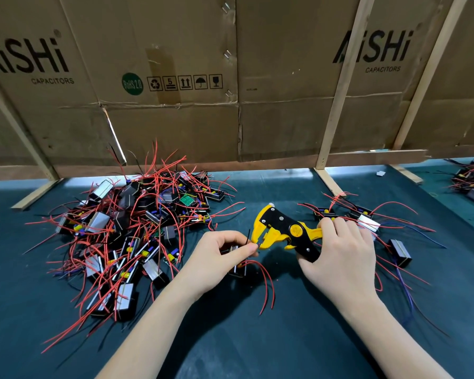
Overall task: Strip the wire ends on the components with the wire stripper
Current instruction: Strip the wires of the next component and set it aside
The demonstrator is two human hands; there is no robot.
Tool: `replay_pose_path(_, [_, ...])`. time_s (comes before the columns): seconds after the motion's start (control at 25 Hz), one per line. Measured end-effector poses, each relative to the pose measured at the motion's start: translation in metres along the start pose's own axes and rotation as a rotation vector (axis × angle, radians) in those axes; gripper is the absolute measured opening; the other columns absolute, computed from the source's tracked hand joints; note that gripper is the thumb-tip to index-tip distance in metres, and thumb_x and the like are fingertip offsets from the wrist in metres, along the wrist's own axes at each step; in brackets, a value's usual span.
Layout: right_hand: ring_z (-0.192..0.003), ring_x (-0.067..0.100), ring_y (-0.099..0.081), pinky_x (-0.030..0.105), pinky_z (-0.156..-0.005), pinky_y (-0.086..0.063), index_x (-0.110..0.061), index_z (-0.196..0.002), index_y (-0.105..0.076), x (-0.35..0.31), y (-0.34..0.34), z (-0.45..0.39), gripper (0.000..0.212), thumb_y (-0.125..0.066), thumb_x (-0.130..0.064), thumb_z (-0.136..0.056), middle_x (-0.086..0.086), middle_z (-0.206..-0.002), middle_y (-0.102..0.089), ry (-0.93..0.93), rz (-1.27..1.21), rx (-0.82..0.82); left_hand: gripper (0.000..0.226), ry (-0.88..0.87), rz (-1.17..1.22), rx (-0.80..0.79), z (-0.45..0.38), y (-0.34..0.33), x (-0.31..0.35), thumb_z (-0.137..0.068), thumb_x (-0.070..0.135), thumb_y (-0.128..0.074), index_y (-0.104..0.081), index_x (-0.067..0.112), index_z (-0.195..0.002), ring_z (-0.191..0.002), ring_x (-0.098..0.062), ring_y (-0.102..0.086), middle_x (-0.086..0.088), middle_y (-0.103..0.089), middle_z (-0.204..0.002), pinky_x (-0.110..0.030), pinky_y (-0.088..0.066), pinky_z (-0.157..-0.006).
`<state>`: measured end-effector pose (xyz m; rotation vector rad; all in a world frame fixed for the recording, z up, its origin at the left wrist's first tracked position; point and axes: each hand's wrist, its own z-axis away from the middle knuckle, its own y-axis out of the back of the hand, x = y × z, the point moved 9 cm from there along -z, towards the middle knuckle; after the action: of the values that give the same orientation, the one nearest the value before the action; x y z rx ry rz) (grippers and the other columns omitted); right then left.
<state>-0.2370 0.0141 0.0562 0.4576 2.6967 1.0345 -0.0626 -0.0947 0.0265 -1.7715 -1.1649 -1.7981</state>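
Note:
My right hand (340, 250) grips the handles of a yellow and black wire stripper (281, 231), whose jaws point left. My left hand (222, 255) holds a small black component (237, 265) and pinches one of its thin wires at the stripper's jaws. Two red wires from that component curl down to the right over the mat. A thin black wire stands up just left of the jaws.
A big heap of black components with red wires (129, 228) lies left on the dark green mat (257, 337). A smaller group of components (367, 222) lies behind my right hand. Cardboard panels on wooden frames (340, 91) wall off the back.

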Motion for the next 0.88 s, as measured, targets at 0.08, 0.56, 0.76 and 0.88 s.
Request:
replay_pose_path(0.08, [-0.067, 0.033, -0.051, 0.041, -0.066, -0.037, -0.006, -0.077, -0.055, -0.001, 0.002, 0.000, 0.046, -0.050, -0.051, -0.071, 0.008, -0.069, -0.051, 0.004, 0.019, 0.014, 0.018, 0.017, 0.030, -0.001, 0.000, 0.000, -0.001, -0.090, 0.024, -0.069, -0.074, 0.023, -0.072, -0.072, -0.003, -0.063, 0.004, -0.075, -0.079, -0.011, -0.046, -0.071])
replay_pose_path(0.56, [-0.058, 0.032, -0.055, 0.038, -0.063, -0.035, -0.009, -0.067, -0.052, -0.001, -0.006, 0.002, 0.043, -0.083, -0.039, -0.059, 0.007, -0.060, -0.053, -0.017, 0.041, -0.044, 0.012, 0.115, 0.183, -0.061, 0.001, -0.005, -0.010, -0.089, 0.013, -0.068, -0.075, 0.018, -0.080, -0.089, -0.014, -0.063, -0.005, -0.076, -0.090, -0.020, -0.046, -0.084])
replay_pose_path(0.76, [-0.063, 0.032, -0.050, 0.040, -0.066, -0.032, -0.007, -0.075, -0.055, -0.005, -0.002, 0.003, 0.041, -0.055, -0.048, -0.071, 0.007, -0.067, -0.052, 0.015, 0.097, 0.000, 0.010, 0.171, 0.126, 0.010, 0.000, -0.001, -0.019, -0.085, 0.019, -0.074, -0.077, 0.014, -0.078, -0.082, -0.022, -0.055, -0.029, -0.067, -0.097, -0.032, -0.040, -0.082])
replay_pose_path(0.88, [-0.063, 0.032, -0.049, 0.039, -0.065, -0.031, -0.007, -0.077, -0.057, -0.007, 0.000, 0.002, 0.037, -0.058, -0.043, -0.071, 0.007, -0.067, -0.053, 0.045, 0.116, 0.023, 0.010, 0.199, 0.127, 0.001, 0.001, -0.002, -0.023, -0.085, 0.018, -0.074, -0.077, 0.011, -0.078, -0.081, -0.019, -0.058, -0.025, -0.071, -0.094, -0.029, -0.041, -0.082])
